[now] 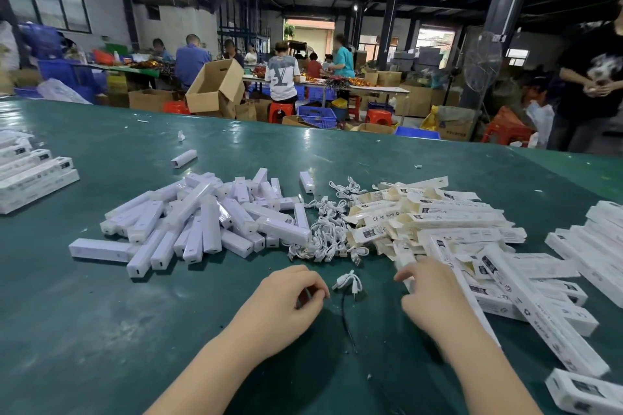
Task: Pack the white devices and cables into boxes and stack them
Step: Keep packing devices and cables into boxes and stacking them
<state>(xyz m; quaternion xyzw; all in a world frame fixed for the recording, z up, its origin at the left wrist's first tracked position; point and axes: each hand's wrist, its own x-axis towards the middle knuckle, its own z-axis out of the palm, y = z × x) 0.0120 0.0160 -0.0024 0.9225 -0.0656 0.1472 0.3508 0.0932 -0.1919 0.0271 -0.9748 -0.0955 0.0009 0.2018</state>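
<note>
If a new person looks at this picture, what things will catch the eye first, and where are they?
First, the big heap of white bar-shaped plastic devices at the centre-left of the green table. To its right lies a tangle of short white cables, then a spread of flat white cardboard boxes. Nearest the camera, the left hand rests curled on the table, and the right hand touches a box.
</note>
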